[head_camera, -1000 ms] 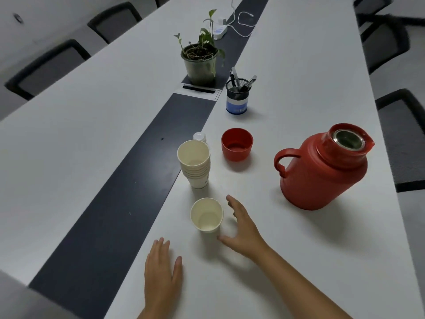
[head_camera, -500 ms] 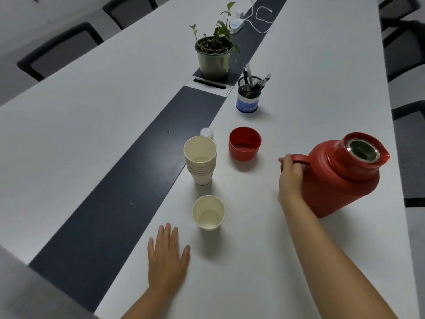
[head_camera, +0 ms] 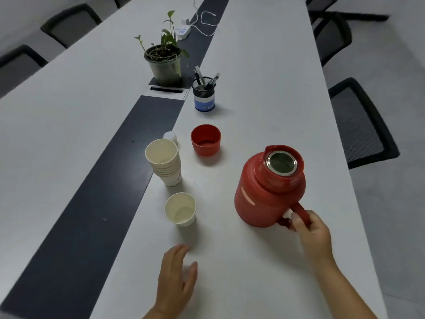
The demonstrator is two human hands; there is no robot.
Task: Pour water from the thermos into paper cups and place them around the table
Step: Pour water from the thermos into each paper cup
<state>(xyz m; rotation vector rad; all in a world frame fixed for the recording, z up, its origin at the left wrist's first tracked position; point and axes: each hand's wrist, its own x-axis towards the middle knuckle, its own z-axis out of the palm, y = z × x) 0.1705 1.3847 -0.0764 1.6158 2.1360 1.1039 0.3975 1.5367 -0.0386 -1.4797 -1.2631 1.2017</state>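
The red thermos (head_camera: 264,194) stands upright on the white table (head_camera: 264,88), its steel mouth uncovered and its handle turned toward me. My right hand (head_camera: 310,229) grips that handle. A single paper cup (head_camera: 180,209), with nothing visible inside, stands left of the thermos. Behind it is a stack of paper cups (head_camera: 163,161). My left hand (head_camera: 176,279) rests flat on the table just in front of the single cup, fingers relaxed, touching nothing else.
The thermos's red lid cup (head_camera: 205,139) sits upturned behind the cups, with a small white cap (head_camera: 170,136) beside it. Farther back stand a pen holder (head_camera: 204,95) and a potted plant (head_camera: 164,63). Black chairs (head_camera: 361,125) line the right side.
My right hand has turned the thermos so its handle now faces me, and has pulled it nearer. My left hand stays on the table by the single cup.
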